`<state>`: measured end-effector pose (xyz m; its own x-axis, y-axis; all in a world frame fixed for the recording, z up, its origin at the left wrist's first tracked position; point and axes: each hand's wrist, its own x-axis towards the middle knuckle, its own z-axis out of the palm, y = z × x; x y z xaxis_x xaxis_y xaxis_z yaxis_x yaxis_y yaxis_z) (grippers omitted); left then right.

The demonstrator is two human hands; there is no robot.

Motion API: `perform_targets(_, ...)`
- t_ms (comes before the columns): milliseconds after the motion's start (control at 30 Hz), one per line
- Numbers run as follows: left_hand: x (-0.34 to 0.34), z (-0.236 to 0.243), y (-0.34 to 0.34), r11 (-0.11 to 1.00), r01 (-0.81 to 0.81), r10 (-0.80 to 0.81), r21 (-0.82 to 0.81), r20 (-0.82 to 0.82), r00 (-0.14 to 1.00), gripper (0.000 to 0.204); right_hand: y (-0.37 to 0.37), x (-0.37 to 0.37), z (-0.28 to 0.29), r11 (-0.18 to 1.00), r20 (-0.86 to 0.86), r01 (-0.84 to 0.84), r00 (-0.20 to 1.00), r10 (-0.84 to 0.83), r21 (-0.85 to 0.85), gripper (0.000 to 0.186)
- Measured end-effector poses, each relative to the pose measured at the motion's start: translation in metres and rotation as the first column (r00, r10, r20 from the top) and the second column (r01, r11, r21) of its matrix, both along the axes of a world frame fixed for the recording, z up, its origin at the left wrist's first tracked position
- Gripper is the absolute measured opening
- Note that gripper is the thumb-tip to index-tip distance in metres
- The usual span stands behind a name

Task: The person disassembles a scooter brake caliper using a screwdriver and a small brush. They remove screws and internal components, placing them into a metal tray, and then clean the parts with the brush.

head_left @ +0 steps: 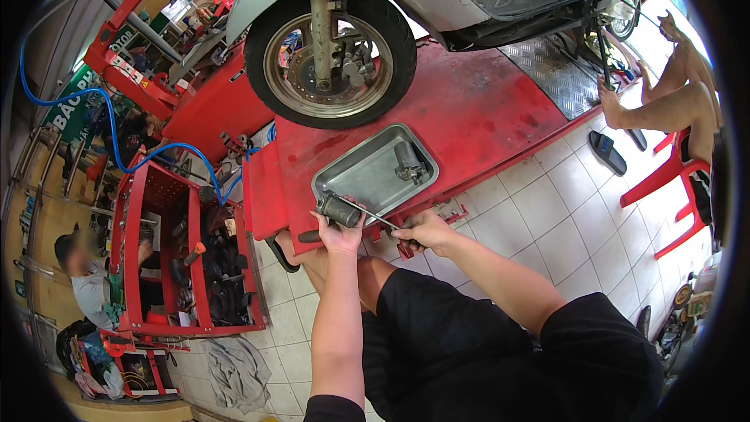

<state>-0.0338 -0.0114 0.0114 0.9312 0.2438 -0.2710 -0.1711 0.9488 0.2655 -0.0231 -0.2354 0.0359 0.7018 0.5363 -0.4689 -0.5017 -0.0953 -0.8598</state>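
Observation:
My left hand is closed around a dark metal cylinder, which looks like a small motor housing, at the near left corner of a metal tray. In my right hand, the fingers grip a long thin metal tool, apparently a screwdriver, with its handle hidden in the fist. Its shaft slants up and left to the cylinder's end; whether the tip touches cannot be made out. Another greyish metal part lies inside the tray, at its right side. A dark tool handle shows beside my left hand.
The tray rests on a red lift table under a scooter's front wheel. A red tool cart stands left, with a blue hose above it. Another person's legs and a red chair are at right.

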Motion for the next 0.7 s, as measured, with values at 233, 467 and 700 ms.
perform_targets(233,-0.003,-0.002,0.008,1.000,-0.003,0.005,-0.029,0.048,0.999,0.066,0.000,0.000,0.011,0.998,-0.110,-0.034,0.993,0.040,0.060,0.040)
perform_targets(467,-0.001,-0.007,0.000,1.000,-0.027,0.027,0.003,0.093,0.995,0.048,-0.002,-0.006,-0.020,0.996,-0.051,0.093,0.994,-0.093,0.014,0.038)
perform_targets(700,-0.005,-0.026,0.021,1.000,0.015,-0.014,-0.003,0.200,0.980,0.060,0.007,-0.015,-0.002,0.996,-0.047,0.061,0.997,-0.058,0.072,0.042)
